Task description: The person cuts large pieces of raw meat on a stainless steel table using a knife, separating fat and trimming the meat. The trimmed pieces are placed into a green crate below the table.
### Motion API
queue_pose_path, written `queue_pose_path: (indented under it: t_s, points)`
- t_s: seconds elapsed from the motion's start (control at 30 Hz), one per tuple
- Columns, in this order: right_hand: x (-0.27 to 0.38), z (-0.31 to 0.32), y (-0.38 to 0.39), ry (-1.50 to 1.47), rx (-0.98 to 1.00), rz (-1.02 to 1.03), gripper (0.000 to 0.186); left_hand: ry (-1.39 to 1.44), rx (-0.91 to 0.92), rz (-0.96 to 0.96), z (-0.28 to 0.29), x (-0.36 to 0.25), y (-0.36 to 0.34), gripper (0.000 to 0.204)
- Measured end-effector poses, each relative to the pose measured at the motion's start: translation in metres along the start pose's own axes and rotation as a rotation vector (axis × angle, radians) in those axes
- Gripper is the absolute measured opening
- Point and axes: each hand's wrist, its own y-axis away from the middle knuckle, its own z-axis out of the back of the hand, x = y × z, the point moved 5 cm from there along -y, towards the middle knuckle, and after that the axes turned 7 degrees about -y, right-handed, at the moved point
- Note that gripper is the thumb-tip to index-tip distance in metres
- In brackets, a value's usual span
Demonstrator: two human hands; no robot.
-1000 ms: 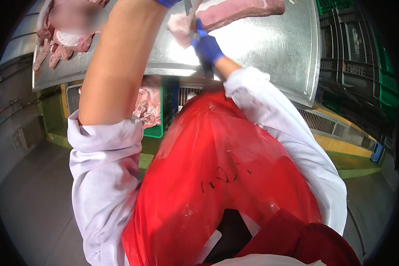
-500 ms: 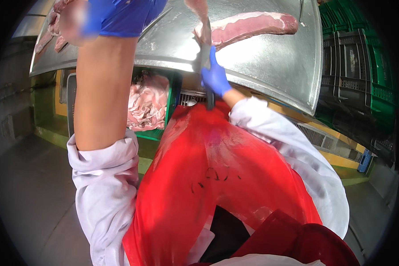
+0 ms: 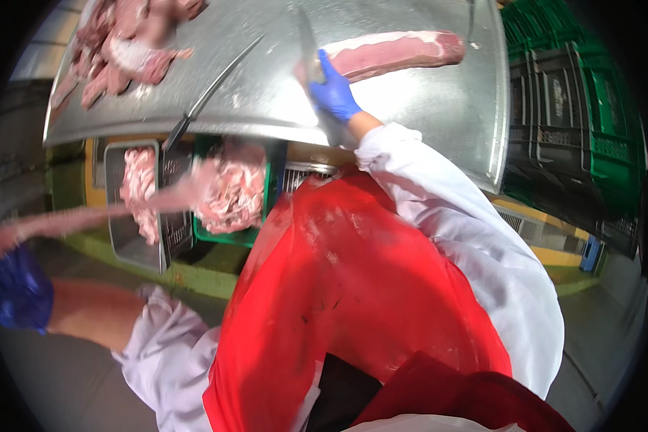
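My right hand (image 3: 335, 92), in a blue glove, is shut on a knife (image 3: 308, 45) whose blade points away from me across the steel table (image 3: 439, 122). It rests beside a long pink cut of meat (image 3: 396, 52). My left hand (image 3: 11, 294), also blue-gloved, is swung out low to my left. It grips the end of a long, blurred strip of meat (image 3: 101, 212) that stretches toward the crates under the table. A second long knife (image 3: 210, 92) lies on the table, left of my right hand.
A pile of meat pieces (image 3: 119, 43) sits at the table's far left. Below the table edge stand a green crate (image 3: 270, 189) and a grey tray (image 3: 115, 237), both holding trimmings. Green stacked crates (image 3: 583, 115) stand to the right. I wear a red apron (image 3: 353, 302).
My left arm has swung from above the table down and out to the left, trailing a strip of meat. My right hand with the knife stays by the long cut.
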Motion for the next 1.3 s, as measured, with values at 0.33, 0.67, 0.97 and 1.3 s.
queue_pose_path:
  t_s: [0.33,0.67,0.97,1.3]
  points:
    - [-0.024,0.353,-0.124,0.67,-0.439,-0.275,0.067,-1.225,1.131,0.232,-0.093,0.242,0.201,0.051]
    - [-0.019,0.319,-0.044,0.862,-0.271,-0.081,0.068,-0.501,1.15,-0.085,-0.556,0.191,0.317,0.05]
    - [-0.007,0.304,0.135,0.014,0.057,-0.449,0.078,-0.557,1.968,0.003,-0.581,0.169,0.338,0.036]
    - [-0.011,0.39,0.033,-0.207,-0.445,-0.173,0.082,-0.634,1.382,0.102,-0.786,0.096,0.357,0.043]
